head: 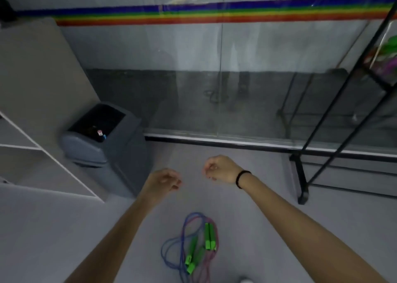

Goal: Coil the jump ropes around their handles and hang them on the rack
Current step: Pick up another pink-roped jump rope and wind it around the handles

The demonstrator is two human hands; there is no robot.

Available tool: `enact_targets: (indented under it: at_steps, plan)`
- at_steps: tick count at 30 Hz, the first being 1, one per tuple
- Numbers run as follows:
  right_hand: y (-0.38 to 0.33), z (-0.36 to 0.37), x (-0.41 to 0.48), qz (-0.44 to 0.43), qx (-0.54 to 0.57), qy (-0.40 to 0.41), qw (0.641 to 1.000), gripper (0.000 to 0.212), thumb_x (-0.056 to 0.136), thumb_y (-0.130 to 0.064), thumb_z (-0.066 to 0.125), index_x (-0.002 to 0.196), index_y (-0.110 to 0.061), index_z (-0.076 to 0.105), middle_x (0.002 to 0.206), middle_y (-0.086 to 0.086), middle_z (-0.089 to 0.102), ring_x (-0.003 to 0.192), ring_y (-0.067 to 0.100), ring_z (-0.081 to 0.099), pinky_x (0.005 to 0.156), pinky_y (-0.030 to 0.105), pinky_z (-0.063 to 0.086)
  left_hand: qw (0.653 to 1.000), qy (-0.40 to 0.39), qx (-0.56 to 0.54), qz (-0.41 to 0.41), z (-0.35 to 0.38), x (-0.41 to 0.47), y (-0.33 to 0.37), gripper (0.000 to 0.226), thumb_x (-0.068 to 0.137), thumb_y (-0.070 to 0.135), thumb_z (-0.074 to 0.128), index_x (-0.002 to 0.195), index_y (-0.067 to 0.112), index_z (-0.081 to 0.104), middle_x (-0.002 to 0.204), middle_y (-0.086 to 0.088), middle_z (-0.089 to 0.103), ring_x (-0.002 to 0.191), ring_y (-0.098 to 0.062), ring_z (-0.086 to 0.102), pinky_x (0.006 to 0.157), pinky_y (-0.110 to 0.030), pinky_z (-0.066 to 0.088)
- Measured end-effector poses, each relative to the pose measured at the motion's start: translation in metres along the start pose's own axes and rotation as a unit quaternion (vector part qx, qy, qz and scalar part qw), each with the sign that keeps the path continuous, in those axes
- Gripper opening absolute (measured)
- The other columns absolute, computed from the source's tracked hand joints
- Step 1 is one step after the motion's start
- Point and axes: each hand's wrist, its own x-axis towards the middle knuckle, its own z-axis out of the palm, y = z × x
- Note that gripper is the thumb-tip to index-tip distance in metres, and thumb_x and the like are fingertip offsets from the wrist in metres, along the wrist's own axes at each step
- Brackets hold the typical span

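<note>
My left hand (165,180) and right hand (221,168) hover loosely curled, holding nothing, over tangled green-handled jump ropes (208,236) cut off at the bottom edge, black rack (300,175) cropped right.

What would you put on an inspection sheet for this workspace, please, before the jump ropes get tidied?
surface: grey floor, ropes lying on it.
job's things: jump ropes, blue and pink cords, uncoiled in a loose heap; green handles among the loops; black rack at right, apart from them.
clutter: grey bin at left, small item in its opening.
grips: left hand and right hand clear of the ropes, fingers loosely curled, holding nothing; black band on the right wrist.
cables: nothing seen besides the rope cords.
surroundings: glass wall with rainbow stripe; white shelves at left.
</note>
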Motion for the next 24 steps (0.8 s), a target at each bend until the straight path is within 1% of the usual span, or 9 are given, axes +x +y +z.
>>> enact_targets:
  at_steps: [3, 5, 7, 10, 13, 16, 19, 22, 24]
  plan:
    - [0.026, 0.046, 0.009, 0.050, 0.022, -0.005, 0.998, 0.020, 0.081, -0.004, 0.054, 0.068, -0.018, 0.058, 0.067, 0.004, 0.061, 0.059, 0.015, 0.057, 0.064, 0.027, 0.050, 0.999, 0.006, 0.028, -0.024, -0.017, -0.005, -0.041, 0.034, 0.087, -0.013, 0.047, 0.067, 0.011, 0.060, 0.044, 0.007, 0.065, 0.042, -0.002, 0.060, 0.049, -0.013, 0.051]
    - [0.063, 0.086, 0.020, 0.094, 0.006, -0.010, 0.996, 0.013, 0.080, -0.005, 0.052, 0.075, -0.007, 0.064, 0.074, 0.016, 0.067, 0.065, 0.026, 0.064, 0.065, 0.032, 0.053, 0.998, -0.001, 0.043, -0.048, -0.019, -0.005, -0.084, 0.032, 0.087, -0.011, 0.049, 0.069, 0.013, 0.062, 0.047, 0.007, 0.067, 0.043, -0.002, 0.061, 0.052, -0.015, 0.051]
    - [0.116, 0.132, 0.038, 0.139, -0.012, -0.016, 0.990, 0.017, 0.077, -0.005, 0.049, 0.081, -0.001, 0.066, 0.079, 0.023, 0.067, 0.069, 0.031, 0.066, 0.067, 0.036, 0.055, 0.998, -0.010, 0.036, -0.060, -0.015, 0.003, -0.141, 0.030, 0.086, -0.010, 0.050, 0.070, 0.012, 0.063, 0.048, 0.006, 0.067, 0.044, -0.003, 0.061, 0.052, -0.014, 0.051]
    - [0.218, 0.211, 0.076, 0.193, -0.008, -0.014, 0.981, 0.015, 0.081, -0.007, 0.047, 0.086, -0.006, 0.061, 0.083, 0.017, 0.065, 0.066, 0.025, 0.061, 0.069, 0.037, 0.056, 0.998, -0.017, 0.022, -0.062, 0.004, 0.032, -0.244, 0.031, 0.086, -0.014, 0.047, 0.071, 0.009, 0.062, 0.046, 0.005, 0.066, 0.044, -0.003, 0.061, 0.051, -0.011, 0.051]
    - [0.321, 0.283, 0.127, 0.209, -0.053, -0.003, 0.976, 0.021, 0.086, -0.011, 0.045, 0.097, -0.002, 0.060, 0.103, 0.023, 0.067, 0.078, 0.026, 0.063, 0.079, 0.039, 0.056, 0.999, -0.025, -0.020, -0.033, 0.025, 0.076, -0.345, 0.031, 0.085, -0.019, 0.045, 0.073, 0.007, 0.059, 0.043, 0.004, 0.064, 0.042, -0.002, 0.061, 0.048, -0.011, 0.050]
    - [0.417, 0.351, 0.187, 0.196, -0.122, -0.013, 0.973, 0.019, 0.085, -0.008, 0.043, 0.089, -0.009, 0.062, 0.110, 0.022, 0.066, 0.091, 0.029, 0.067, 0.071, 0.031, 0.050, 0.998, -0.040, -0.048, 0.010, 0.043, 0.123, -0.447, 0.029, 0.085, -0.018, 0.045, 0.075, 0.006, 0.058, 0.045, 0.003, 0.065, 0.044, -0.002, 0.061, 0.050, -0.011, 0.051]
    - [0.504, 0.414, 0.241, 0.214, -0.168, 0.004, 0.962, 0.034, 0.086, -0.009, 0.043, 0.119, -0.001, 0.051, 0.124, 0.023, 0.058, 0.113, 0.035, 0.057, 0.089, 0.036, 0.046, 0.997, -0.052, -0.034, 0.035, 0.052, 0.157, -0.541, 0.027, 0.088, -0.013, 0.046, 0.076, 0.008, 0.059, 0.049, 0.006, 0.067, 0.049, 0.000, 0.062, 0.055, -0.011, 0.052]
    - [0.563, 0.462, 0.274, 0.242, -0.181, 0.021, 0.953, 0.047, 0.089, -0.016, 0.046, 0.132, 0.001, 0.036, 0.137, 0.021, 0.046, 0.124, 0.035, 0.046, 0.100, 0.036, 0.039, 0.995, -0.089, -0.006, 0.051, 0.047, 0.174, -0.604, 0.020, 0.088, -0.007, 0.050, 0.082, 0.007, 0.062, 0.055, 0.006, 0.069, 0.056, 0.000, 0.064, 0.061, -0.012, 0.053]
    - [0.589, 0.483, 0.291, 0.264, -0.171, 0.053, 0.948, 0.059, 0.087, -0.028, 0.054, 0.136, -0.003, 0.031, 0.140, 0.018, 0.042, 0.128, 0.034, 0.042, 0.104, 0.037, 0.037, 0.994, -0.094, 0.002, 0.061, 0.042, 0.179, -0.631, 0.019, 0.088, -0.007, 0.050, 0.084, 0.007, 0.063, 0.058, 0.006, 0.069, 0.058, 0.000, 0.064, 0.060, -0.012, 0.052]
